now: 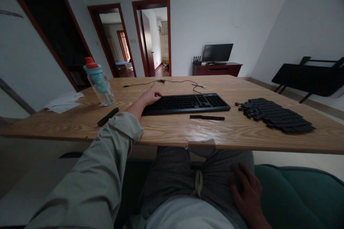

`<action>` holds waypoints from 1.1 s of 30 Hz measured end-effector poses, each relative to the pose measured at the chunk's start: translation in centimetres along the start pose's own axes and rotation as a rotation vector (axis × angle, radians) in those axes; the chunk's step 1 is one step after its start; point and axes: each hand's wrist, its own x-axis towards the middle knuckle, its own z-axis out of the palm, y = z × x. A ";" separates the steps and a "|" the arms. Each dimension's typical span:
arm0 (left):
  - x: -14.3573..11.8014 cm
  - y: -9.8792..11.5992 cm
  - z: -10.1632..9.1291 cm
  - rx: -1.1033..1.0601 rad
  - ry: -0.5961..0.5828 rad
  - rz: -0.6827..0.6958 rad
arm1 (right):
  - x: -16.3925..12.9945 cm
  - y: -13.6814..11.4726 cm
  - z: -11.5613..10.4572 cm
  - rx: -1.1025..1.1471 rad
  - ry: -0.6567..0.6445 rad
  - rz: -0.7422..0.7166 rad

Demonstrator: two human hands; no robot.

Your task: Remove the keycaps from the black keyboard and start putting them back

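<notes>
A black full-size keyboard lies on the wooden table in front of me. My left hand is over its left end, the fingers curled in and pressed together near the back left corner. Whatever those fingertips pinch, if anything, is hidden. Off the table, my right hand rests on my right thigh with the fingers apart, holding nothing. Close to the keyboard's front edge lie thin black strips, end to end. To the right a spread of many small black pieces, like keycaps, covers part of the tabletop.
On the left of the table stand a clear bottle with a blue and orange top, white tissue paper and a black stick-shaped object. A thin cable runs behind the keyboard. Clear tape covers the front edge.
</notes>
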 end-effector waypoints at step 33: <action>-0.4 0.9 -0.3 0.045 -0.008 0.026 | -0.1 -0.2 0.0 0.024 -0.013 0.045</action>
